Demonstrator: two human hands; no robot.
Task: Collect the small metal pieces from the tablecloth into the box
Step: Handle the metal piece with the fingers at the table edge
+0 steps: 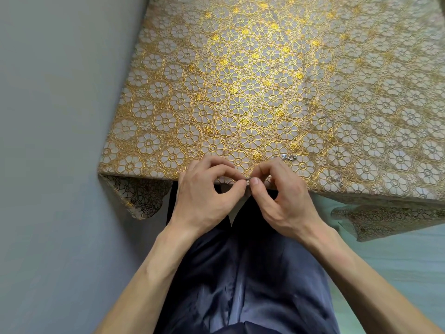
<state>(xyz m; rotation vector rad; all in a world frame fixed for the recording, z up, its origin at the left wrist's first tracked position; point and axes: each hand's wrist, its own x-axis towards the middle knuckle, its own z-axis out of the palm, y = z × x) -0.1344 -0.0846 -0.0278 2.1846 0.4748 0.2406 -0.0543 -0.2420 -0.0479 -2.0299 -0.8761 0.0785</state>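
Gold-threaded tablecloth [250, 88], patterned with flowers, is shown draped over a table, its near edge hanging down beside dark trousers [240, 273]. At that edge a small metal piece [248, 181] is pinched from one side by the thumb and forefinger of the left hand [207, 191] and from the other by the thumb and forefinger of the right hand [277, 196]. The remaining fingers of both hands are curled loosely above the cloth. So little of the piece is exposed between the fingertips that its shape cannot be told.

Other pieces are seen lying on the cloth. A shiny cluster [287, 157] is found just beyond the knuckles of the right hand, and a second group [335, 177] lies further right, near the edge. Fainter grey specks higher up the cloth may be more pieces, but they are too small to be confirmed. The box is not shown in this view.

The step in hand is judged to be pick-up: one piece is held and not yet deposited, while several are left uncollected, so the task is taken to be well short of completion. For the next move, the piece would need to be kept in a firm single-handed pinch and carried to the box, which must first be found outside the view. Care is called for at the table edge, where a dropped piece could be lost onto the lap or the floor.
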